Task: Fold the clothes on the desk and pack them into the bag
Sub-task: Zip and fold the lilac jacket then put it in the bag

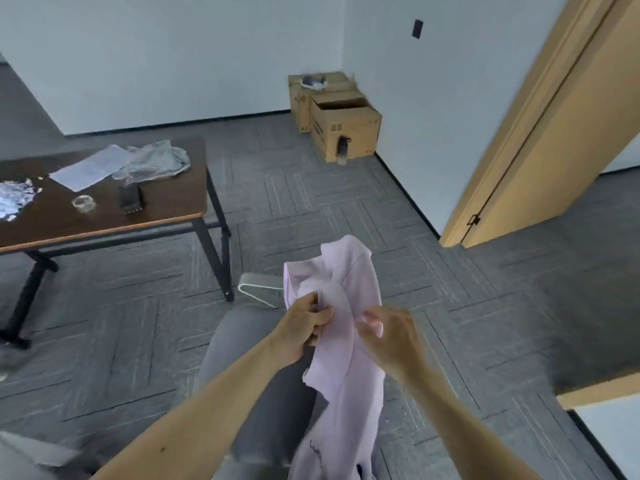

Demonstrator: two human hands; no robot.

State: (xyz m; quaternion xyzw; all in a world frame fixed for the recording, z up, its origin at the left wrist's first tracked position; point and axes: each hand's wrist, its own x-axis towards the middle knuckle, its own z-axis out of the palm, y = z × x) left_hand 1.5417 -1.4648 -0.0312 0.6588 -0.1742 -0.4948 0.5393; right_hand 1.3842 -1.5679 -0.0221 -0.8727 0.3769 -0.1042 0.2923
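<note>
- Now, the lilac garment (346, 271) is nowhere on the desk. It is bunched in the air above the person's lap. The left hand (304, 323) pinches a fold with curled fingers, and the right hand (391, 337) grips the cloth just beside it, fingers also curled.
- Both holds sit close together on a crumpled part, so the long tail hanging past the lap could twist or drag when shaken out.
- Folding in mid-air risks a lopsided fold, and the desk (173, 195) stands well apart to the left.
- A grey garment (156, 161) lies at the desk's far right corner, overlapping a paper sheet (90, 168). A careless pull could sweep the sheet off.
- No bag is in view, so packing may stall.
</note>
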